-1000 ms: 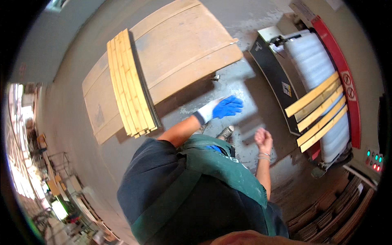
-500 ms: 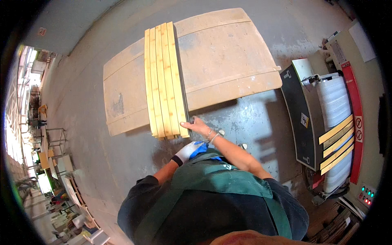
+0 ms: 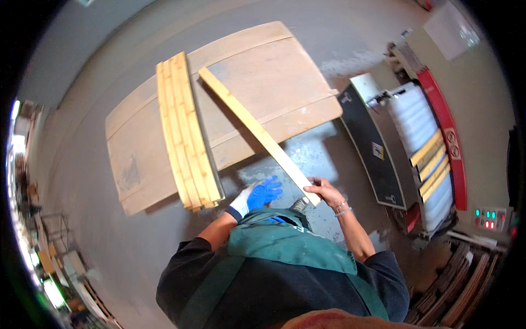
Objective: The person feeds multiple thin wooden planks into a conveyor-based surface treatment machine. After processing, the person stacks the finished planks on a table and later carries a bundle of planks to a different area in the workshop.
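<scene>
My bare right hand point(image 3: 325, 195) grips the near end of a long pale wooden plank point(image 3: 257, 131). Its far end lies over the table, angled away from the stack. My left hand point(image 3: 259, 194), in a white and blue glove, is in front of my apron with its fingers stretched out, holding nothing. To its left a stack of wooden planks point(image 3: 183, 131), lying side by side, crosses the brown table point(image 3: 263, 71) and overhangs its near edge. Dark sides show along the right of the stack.
At the right stands a machine with a dark panel point(image 3: 370, 148) and a white ribbed roller point(image 3: 413, 115). Several wood strips point(image 3: 433, 178) lie across the roller. A control panel with lit buttons point(image 3: 490, 218) and a pile of dark boards point(image 3: 455, 285) are at the lower right.
My right hand has drawn one plank off the stack and swung its near end to the right. My left hand has opened out. The view has turned toward the right.
</scene>
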`<state>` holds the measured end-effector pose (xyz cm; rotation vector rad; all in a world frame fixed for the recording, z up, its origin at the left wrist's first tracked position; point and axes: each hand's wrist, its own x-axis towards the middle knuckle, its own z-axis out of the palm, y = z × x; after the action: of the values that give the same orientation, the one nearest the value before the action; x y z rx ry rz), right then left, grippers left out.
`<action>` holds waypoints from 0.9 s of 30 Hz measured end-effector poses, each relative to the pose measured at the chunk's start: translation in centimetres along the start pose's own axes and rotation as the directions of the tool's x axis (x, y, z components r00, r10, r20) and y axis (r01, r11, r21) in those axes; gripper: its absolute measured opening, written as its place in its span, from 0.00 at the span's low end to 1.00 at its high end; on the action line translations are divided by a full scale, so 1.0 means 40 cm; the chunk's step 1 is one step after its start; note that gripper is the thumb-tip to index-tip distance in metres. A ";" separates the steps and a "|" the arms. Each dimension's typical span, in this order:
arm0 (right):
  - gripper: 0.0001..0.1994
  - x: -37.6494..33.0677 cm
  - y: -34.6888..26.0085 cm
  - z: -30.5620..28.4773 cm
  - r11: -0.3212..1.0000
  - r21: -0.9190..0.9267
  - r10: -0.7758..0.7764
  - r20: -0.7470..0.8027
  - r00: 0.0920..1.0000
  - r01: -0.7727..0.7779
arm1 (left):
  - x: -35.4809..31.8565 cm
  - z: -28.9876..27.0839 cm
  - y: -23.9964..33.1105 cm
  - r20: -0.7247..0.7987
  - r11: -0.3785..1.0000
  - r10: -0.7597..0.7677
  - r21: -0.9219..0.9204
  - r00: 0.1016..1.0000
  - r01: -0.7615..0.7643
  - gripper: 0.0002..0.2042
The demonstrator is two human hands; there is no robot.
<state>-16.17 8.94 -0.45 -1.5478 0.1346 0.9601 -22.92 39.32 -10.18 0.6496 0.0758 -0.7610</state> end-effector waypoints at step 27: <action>0.43 -0.375 0.464 0.418 0.962 -0.240 -0.200 -0.945 0.259 -0.130 | 0.518 0.470 -0.073 0.130 0.815 -0.458 0.456 0.879 0.357 0.09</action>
<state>-44.93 12.44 -3.76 -2.2206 0.8913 -0.2283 -12.78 14.21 -2.64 0.9661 -0.1793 -1.2943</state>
